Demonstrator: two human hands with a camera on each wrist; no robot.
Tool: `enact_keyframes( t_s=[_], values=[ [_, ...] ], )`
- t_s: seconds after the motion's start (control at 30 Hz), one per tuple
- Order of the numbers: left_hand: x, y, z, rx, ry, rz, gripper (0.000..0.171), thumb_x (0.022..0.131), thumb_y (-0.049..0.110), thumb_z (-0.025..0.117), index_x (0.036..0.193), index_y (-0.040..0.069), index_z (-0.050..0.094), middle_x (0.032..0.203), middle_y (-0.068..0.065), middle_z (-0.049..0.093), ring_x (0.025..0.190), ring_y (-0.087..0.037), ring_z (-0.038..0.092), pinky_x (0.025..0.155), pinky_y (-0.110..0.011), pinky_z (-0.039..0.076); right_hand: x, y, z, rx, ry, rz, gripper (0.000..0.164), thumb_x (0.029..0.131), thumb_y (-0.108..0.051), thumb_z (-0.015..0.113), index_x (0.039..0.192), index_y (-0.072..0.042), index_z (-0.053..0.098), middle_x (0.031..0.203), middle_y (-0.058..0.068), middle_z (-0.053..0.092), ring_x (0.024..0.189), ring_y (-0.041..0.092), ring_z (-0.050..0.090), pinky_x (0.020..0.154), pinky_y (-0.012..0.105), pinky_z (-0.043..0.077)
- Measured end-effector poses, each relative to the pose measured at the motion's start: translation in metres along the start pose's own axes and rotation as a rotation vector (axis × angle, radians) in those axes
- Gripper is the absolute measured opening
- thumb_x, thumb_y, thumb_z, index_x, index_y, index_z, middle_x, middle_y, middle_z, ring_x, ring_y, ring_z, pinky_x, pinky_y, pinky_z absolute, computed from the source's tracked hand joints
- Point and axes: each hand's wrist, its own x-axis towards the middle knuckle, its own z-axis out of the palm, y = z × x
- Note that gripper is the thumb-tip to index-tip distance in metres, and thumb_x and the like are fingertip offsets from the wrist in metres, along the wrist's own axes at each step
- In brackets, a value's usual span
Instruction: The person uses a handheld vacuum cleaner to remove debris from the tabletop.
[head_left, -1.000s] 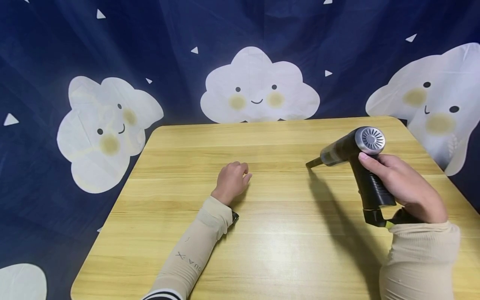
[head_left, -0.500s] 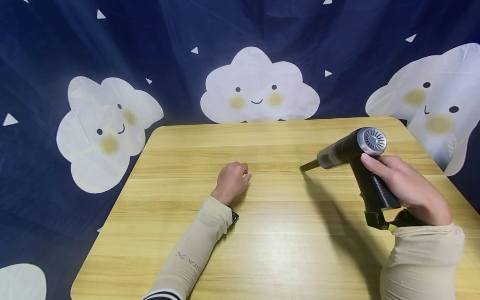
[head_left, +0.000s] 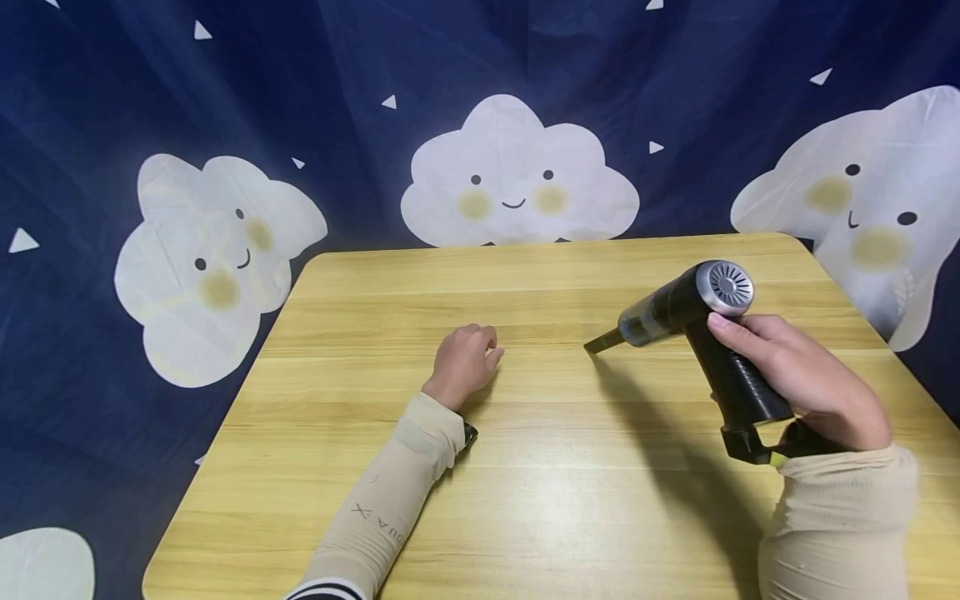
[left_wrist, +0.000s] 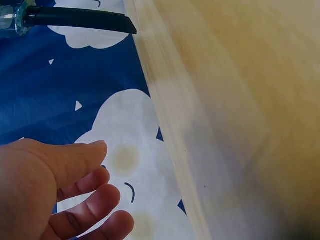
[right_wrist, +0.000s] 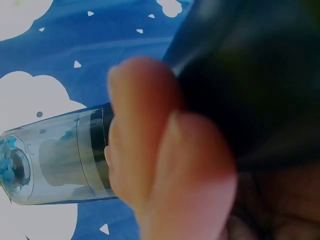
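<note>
My right hand grips the black handle of a handheld vacuum cleaner with a silver vented end cap. Its narrow dark nozzle slants down to the left, and the tip is at or just above the tabletop; contact is hard to tell. In the right wrist view, curled fingers wrap the handle, and small blue bits show inside the clear dust chamber. My left hand rests on the table left of the nozzle, fingers loosely curled and holding nothing.
The light wooden table has rounded far corners. Behind it hangs a dark blue curtain printed with white clouds. A black wrist strap sits at the right sleeve. The vacuum casts a long shadow toward the near right.
The vacuum's nozzle has slid left and slightly nearer along the tabletop, with my right hand following in its last part. My left hand has stayed in place.
</note>
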Motion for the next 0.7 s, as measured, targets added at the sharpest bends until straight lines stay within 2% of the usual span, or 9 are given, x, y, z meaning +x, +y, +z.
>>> enact_keyframes(
  t_s=[0.23,0.43,0.5,0.63,0.7],
  values=[
    [-0.001,-0.001,-0.002,-0.004,-0.003,-0.003,0.012,0.087,0.02,0.069,0.082,0.008,0.068,0.076,-0.006,0.066,0.066,-0.018,0.06,0.058,-0.034,0.052,0.001,-0.001,0.001,-0.014,0.002,-0.012,0.038,0.106,-0.032,0.028,0.113,0.004,0.039,0.078,0.014,0.056,0.06,0.031,0.062,0.054,0.044,0.055],
    [0.0,-0.001,-0.003,-0.003,-0.008,0.0,0.012,0.087,0.019,0.068,0.083,0.008,0.068,0.077,-0.006,0.066,0.066,-0.019,0.06,0.059,-0.034,0.053,0.01,0.003,0.002,-0.017,0.051,-0.048,0.036,0.105,-0.032,0.033,0.115,0.002,0.041,0.081,0.01,0.056,0.064,0.026,0.061,0.056,0.04,0.055],
    [0.0,0.0,-0.003,-0.005,-0.018,-0.005,0.012,0.088,0.019,0.068,0.084,0.008,0.068,0.077,-0.006,0.066,0.067,-0.019,0.06,0.06,-0.034,0.053,0.017,0.005,0.003,0.041,0.062,-0.061,0.036,0.104,-0.032,0.035,0.115,0.002,0.04,0.082,0.009,0.057,0.066,0.023,0.061,0.057,0.039,0.056],
    [-0.001,0.0,-0.003,-0.011,-0.032,-0.015,0.012,0.088,0.02,0.067,0.083,0.008,0.068,0.078,-0.006,0.066,0.068,-0.019,0.06,0.06,-0.034,0.053,0.036,0.012,0.007,0.227,0.082,-0.096,0.034,0.102,-0.029,0.043,0.115,0.003,0.038,0.086,0.007,0.057,0.07,0.022,0.063,0.06,0.037,0.058],
    [0.0,0.0,-0.003,-0.013,-0.034,-0.018,0.012,0.088,0.02,0.067,0.083,0.009,0.067,0.078,-0.006,0.066,0.068,-0.019,0.06,0.06,-0.034,0.052,0.046,0.016,0.011,0.258,0.111,-0.117,0.034,0.101,-0.026,0.047,0.116,0.003,0.037,0.087,0.007,0.057,0.072,0.02,0.064,0.062,0.033,0.058]
  ],
)
